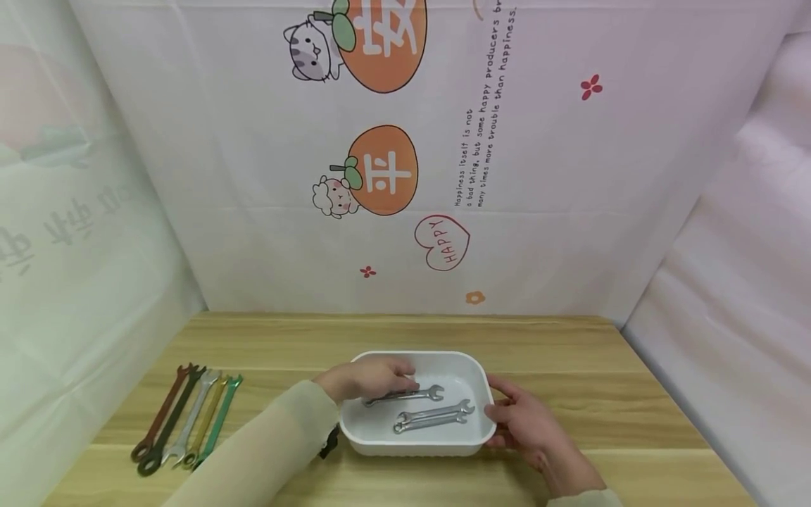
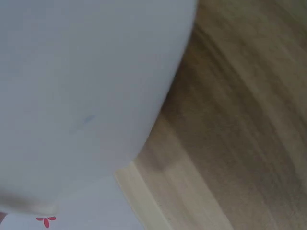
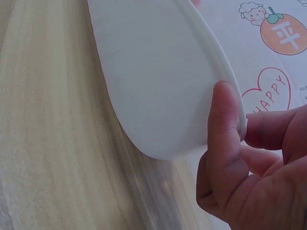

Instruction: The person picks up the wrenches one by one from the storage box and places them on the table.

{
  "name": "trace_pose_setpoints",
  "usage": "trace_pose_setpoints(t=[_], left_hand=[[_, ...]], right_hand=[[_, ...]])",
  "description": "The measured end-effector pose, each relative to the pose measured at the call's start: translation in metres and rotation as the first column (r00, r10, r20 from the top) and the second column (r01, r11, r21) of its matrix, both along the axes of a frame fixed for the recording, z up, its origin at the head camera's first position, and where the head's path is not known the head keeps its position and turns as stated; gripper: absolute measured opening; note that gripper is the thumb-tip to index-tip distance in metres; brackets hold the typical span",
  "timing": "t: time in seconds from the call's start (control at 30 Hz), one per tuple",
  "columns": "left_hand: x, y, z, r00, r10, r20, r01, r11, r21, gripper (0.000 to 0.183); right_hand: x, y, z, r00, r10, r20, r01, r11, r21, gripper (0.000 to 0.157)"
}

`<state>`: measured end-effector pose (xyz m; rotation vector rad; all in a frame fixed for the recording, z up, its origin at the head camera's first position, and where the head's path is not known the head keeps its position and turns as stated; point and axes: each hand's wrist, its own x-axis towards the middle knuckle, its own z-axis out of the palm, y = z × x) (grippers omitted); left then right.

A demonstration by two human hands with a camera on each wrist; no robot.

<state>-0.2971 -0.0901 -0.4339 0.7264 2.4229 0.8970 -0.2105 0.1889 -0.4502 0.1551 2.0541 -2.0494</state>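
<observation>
A white plastic tub (image 1: 415, 449) with rounded corners stands on the wooden table. Inside it lie several silver combination wrenches: one upper wrench (image 1: 415, 397) and a close pair of wrenches (image 1: 436, 417) nearer the front. My left hand (image 1: 367, 378) reaches over the tub's left side, fingertips right at the upper wrench; whether they pinch it I cannot tell. With thumb and fingers, my right hand (image 1: 531, 424) grips the tub's right rim. The right wrist view shows that grip against the tub's outer wall (image 3: 153, 81). Only the tub's wall (image 2: 86, 86) fills the left wrist view, without the hand.
A row of coloured wrenches lies at the left of the wooden table (image 1: 304, 345): red (image 1: 163, 412), black (image 1: 172, 421), silver (image 1: 194, 417), gold (image 1: 205, 422) and green (image 1: 219, 421). A printed white cloth (image 1: 538, 232) hangs behind the table, with pale cloth at both sides.
</observation>
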Motion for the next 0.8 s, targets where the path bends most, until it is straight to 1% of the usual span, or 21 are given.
trace_pose_setpoints(t=[0.07,0.13,0.17,0.2,0.23,0.27,0.33,0.37,0.43,0.5,0.53,0.57,0.63,0.7,0.8], left_hand=[[0.001,0.0,-0.003,1.0,-0.022,-0.001,0.022,1.0,-0.003,0.034],[0.003,0.0,-0.005,0.999,-0.053,-0.011,0.053,0.999,-0.006,0.035],[0.003,0.0,-0.007,0.998,-0.065,-0.022,0.065,0.998,-0.004,0.041],[0.004,0.0,-0.008,0.997,-0.071,-0.036,0.072,0.997,0.003,0.05],[0.004,0.0,-0.01,0.995,-0.087,-0.054,0.087,0.996,0.001,0.055],[0.005,0.001,-0.011,0.991,-0.103,-0.088,0.103,0.995,-0.007,0.059],[0.005,0.002,-0.014,0.973,-0.145,-0.181,0.137,0.989,-0.051,0.062],[0.005,0.002,-0.015,0.959,-0.169,-0.23,0.154,0.985,-0.079,0.061],[0.005,0.004,-0.016,0.924,-0.218,-0.314,0.183,0.973,-0.14,0.057],[0.005,0.004,-0.016,0.892,-0.259,-0.371,0.201,0.961,-0.188,0.054],[0.005,0.005,-0.016,0.883,-0.272,-0.383,0.206,0.957,-0.204,0.054],[0.006,0.005,-0.016,0.875,-0.283,-0.394,0.213,0.954,-0.213,0.054],[0.006,0.005,-0.016,0.87,-0.29,-0.399,0.215,0.951,-0.222,0.053],[0.006,0.006,-0.018,0.86,-0.297,-0.415,0.216,0.949,-0.231,0.053],[0.006,0.006,-0.022,0.848,-0.29,-0.443,0.203,0.951,-0.234,0.052]], right_hand=[[0.0,0.0,0.0,1.0,0.007,0.003,-0.007,1.0,-0.002,0.061],[0.0,-0.001,0.0,1.0,0.011,0.006,-0.011,1.0,-0.004,0.061],[0.0,-0.001,0.0,1.0,0.011,0.006,-0.011,1.0,-0.004,0.061],[0.0,-0.001,0.0,1.0,0.012,0.006,-0.012,1.0,-0.003,0.061],[0.001,-0.001,0.0,1.0,0.012,0.005,-0.012,1.0,-0.003,0.061],[0.001,-0.001,0.0,1.0,0.011,0.005,-0.011,1.0,-0.002,0.061],[0.001,-0.001,0.0,1.0,0.011,0.005,-0.011,1.0,0.0,0.061],[0.001,-0.001,0.0,1.0,0.011,0.005,-0.011,1.0,0.001,0.061],[0.001,-0.001,0.0,1.0,0.011,0.004,-0.011,1.0,0.003,0.061],[0.0,-0.001,0.0,1.0,0.012,0.004,-0.012,1.0,0.005,0.06],[0.0,-0.001,0.0,1.0,0.012,0.004,-0.012,1.0,0.006,0.06],[0.0,-0.001,0.0,1.0,0.012,0.003,-0.012,1.0,0.007,0.06],[0.0,-0.001,0.001,1.0,0.014,0.003,-0.014,1.0,0.007,0.06],[0.0,0.0,0.001,1.0,0.018,0.003,-0.018,1.0,0.006,0.061],[0.0,0.0,0.001,1.0,0.023,0.001,-0.023,1.0,0.005,0.061]])
